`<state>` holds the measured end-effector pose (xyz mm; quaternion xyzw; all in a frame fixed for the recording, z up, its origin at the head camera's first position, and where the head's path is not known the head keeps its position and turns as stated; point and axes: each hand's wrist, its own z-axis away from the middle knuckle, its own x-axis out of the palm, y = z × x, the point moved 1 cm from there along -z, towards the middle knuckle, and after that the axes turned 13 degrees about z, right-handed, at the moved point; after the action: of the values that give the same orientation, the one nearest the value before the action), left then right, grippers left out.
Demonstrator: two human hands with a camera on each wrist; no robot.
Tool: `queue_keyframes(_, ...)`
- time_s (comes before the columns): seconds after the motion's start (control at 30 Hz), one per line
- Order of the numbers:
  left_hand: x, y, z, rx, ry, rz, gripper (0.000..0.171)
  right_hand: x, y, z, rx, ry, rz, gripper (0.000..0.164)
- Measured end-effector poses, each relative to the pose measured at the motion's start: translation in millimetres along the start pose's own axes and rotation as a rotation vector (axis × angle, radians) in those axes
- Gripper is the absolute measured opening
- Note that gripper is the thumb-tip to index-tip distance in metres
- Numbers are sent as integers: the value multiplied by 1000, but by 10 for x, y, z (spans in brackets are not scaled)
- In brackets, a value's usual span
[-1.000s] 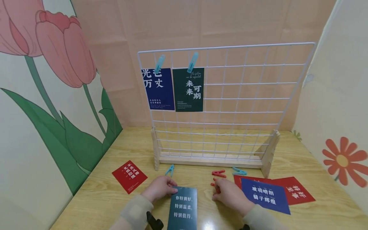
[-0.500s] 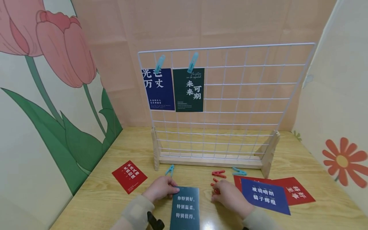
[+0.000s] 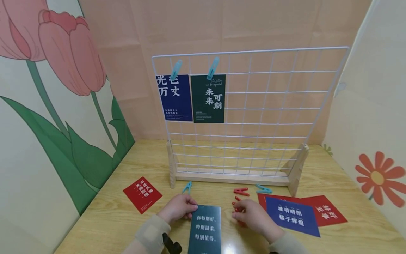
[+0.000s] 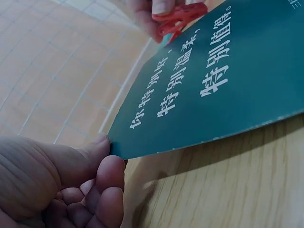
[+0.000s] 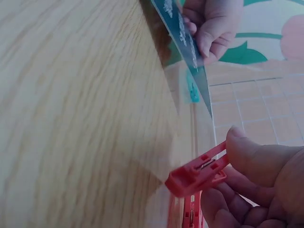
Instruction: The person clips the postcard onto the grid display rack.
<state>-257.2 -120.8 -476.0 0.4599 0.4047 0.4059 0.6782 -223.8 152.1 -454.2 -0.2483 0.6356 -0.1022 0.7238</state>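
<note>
My left hand (image 3: 179, 209) pinches the upper left corner of a dark teal card (image 3: 205, 229) with white characters. In the left wrist view the thumb (image 4: 97, 148) lies on the card's face and the card is tilted off the table. My right hand (image 3: 255, 216) holds a red clothespin (image 5: 198, 173) between thumb and fingers, to the right of the card and apart from it. Beneath it on the table lies another red clothespin (image 5: 192, 213). A further red clothespin (image 3: 241, 191) rests just beyond my right hand.
A white wire grid rack (image 3: 263, 108) on wooden feet stands behind. Blue clothespins hold a blue card (image 3: 176, 100) and a green card (image 3: 204, 113) on it. A red card (image 3: 142, 195) lies left; a blue card (image 3: 293, 217) overlaps red ones at right. Loose blue clothespins (image 3: 264, 189) lie near the base.
The teal card and my left hand have shifted slightly right. My right hand has picked up a red clothespin from the table and moved a little left.
</note>
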Motion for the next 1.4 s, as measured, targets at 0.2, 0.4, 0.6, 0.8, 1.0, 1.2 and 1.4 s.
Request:
queue_keyframes(0.2, 13, 15, 1, -24, 15, 56, 10, -41, 20, 24, 40, -33, -118, 28)
queue_keyframes(0.4, 12, 27, -9, -36, 17, 71, 12, -59, 36, 27, 118, -52, -155, 29)
queue_keyframes(0.6, 7, 74, 6, -51, 1, 94, 15, -102, 47, 30, 116, -67, -173, 32)
queue_keyframes(0.8, -3, 122, 13, -44, -21, 126, 15, -175, 27, 27, 132, -60, -190, 33)
queue_keyframes(1.0, -23, 157, -13, -33, -43, 172, 13, -214, 37, 18, 119, -33, -192, 33)
queue_keyframes(1.2, -24, 227, -20, -3, -53, 171, 14, -299, 40, 6, 135, -40, -202, 41)
queue_keyframes(1.4, -41, 353, -2, 67, -67, 197, 15, -461, 35, 20, 153, -18, -195, 44)
